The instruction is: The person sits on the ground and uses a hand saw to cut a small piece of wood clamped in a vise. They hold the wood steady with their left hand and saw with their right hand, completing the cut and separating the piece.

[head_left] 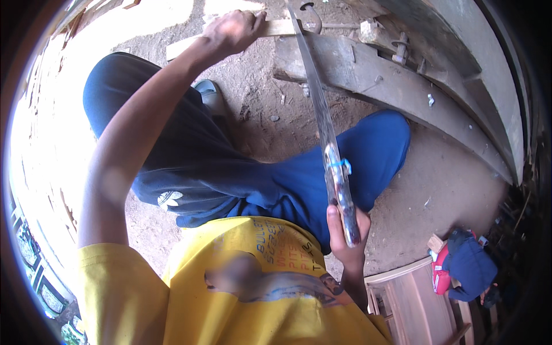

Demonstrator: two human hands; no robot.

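Note:
My right hand (349, 233) is wrapped around the handle of a handsaw (318, 95). A scrap of blue material is tied near the handle. The long narrow blade points away from me, and its far part crosses a pale wooden strip (280, 27) close to the strip's right end. I cannot tell whether the teeth touch the wood. At the far side, my left hand (234, 30) grips the strip from above, left of the blade. The strip's right end is at the edge of a thick grey beam (345, 60).
The beam curves down the right side, with bolts (401, 49) and a bent metal rod (313, 17) near its far end. My bent legs and a grey slipper (211, 98) rest over dirt ground. At lower right are wooden furniture (417, 299) and another person (468, 264) in dark blue.

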